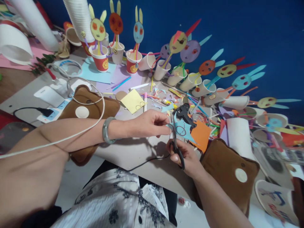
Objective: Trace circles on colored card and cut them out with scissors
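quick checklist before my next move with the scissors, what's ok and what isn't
1. Scissors held in the right grip: ok.
2. Left grip well away from the blades: not ok, right beside them.
3. What, if anything, the left grip pinches: cannot tell, too small.
4. White cable clear of the left forearm: not ok, crosses in front of it.
5. Light-blue paper clear of the blades: cannot tell, they overlap in view.

The slim, black-handled scissors [175, 140] combine grey metal with smooth plastic. The yellow square sheet [132, 96] is matt paper, the brown cushion on the right [223, 167] looks like matt, napped cloth, and the round grey-green bangle [105, 130] is glossy.
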### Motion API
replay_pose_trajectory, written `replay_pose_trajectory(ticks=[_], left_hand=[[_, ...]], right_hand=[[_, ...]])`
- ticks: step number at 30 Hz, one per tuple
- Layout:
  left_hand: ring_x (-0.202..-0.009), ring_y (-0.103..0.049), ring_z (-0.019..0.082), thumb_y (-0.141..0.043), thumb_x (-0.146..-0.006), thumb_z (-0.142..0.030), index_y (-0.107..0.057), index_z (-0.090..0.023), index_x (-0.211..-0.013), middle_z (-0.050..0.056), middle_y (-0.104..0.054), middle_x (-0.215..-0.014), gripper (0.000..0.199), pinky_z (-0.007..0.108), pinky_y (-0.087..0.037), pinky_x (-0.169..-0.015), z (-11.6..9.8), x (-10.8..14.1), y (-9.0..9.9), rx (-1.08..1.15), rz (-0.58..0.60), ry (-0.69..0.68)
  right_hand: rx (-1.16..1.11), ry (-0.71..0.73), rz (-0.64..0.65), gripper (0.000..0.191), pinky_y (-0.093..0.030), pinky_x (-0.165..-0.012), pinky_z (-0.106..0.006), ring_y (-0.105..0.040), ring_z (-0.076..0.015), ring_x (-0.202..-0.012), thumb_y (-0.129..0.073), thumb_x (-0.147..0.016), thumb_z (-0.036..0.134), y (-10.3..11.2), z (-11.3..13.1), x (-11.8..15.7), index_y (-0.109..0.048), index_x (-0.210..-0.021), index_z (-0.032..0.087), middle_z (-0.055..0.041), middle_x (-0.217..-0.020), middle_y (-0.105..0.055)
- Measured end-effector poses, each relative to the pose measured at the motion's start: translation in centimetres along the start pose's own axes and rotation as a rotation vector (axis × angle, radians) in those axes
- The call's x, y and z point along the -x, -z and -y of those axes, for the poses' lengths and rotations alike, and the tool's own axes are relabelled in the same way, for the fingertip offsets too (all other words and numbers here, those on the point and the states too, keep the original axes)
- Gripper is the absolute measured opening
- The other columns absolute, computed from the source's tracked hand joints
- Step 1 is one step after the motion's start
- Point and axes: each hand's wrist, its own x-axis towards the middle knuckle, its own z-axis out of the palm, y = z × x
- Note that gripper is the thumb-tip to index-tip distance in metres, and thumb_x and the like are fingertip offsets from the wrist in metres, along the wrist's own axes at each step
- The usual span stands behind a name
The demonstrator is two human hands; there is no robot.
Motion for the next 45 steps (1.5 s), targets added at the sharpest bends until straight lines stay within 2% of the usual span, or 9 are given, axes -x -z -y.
replay_pose_trajectory(ticks=[12, 29, 45], left_hand=[[-0.052, -0.048, 0.005, -0.064, -0.077, -0.019, -0.055, -0.015, -0.064, -0.007, -0.05, -0.053, 0.016, 0.017, -0.039, -0.052, -0.05, 0.03, -0.09, 0.004, -0.024, 0.006], [-0.051, -0.052, 0.005, -0.066, -0.079, -0.015, -0.06, -0.014, -0.067, -0.005, -0.055, -0.054, 0.013, 0.017, -0.042, -0.052, 0.09, -0.07, -0.17, 0.051, 0.013, 0.053], [-0.052, -0.052, 0.005, -0.067, -0.078, -0.018, -0.06, -0.014, -0.066, -0.006, -0.053, -0.053, 0.015, 0.016, -0.042, -0.052, -0.09, 0.01, -0.19, 0.038, 0.019, 0.047]], right_hand=[[-0.017, 0.01, -0.008, 0.066, -0.03, -0.053, -0.028, -0.038, -0.0129, -0.056, -0.067, -0.071, 0.085, 0.06, -0.34, 0.15, -0.048, -0.065, 0.022, 0.0026, -0.06, -0.048], [-0.013, 0.016, -0.013, 0.065, -0.036, -0.055, -0.029, -0.041, -0.0152, -0.061, -0.069, -0.069, 0.085, -0.08, 0.32, -0.04, -0.051, -0.066, 0.022, 0.0004, -0.064, -0.05], [0.0, 0.021, -0.035, 0.067, -0.033, -0.053, -0.028, -0.04, -0.0144, -0.058, -0.067, -0.068, 0.087, -0.07, 0.13, 0.09, -0.05, -0.065, 0.022, 0.0014, -0.06, -0.049]])
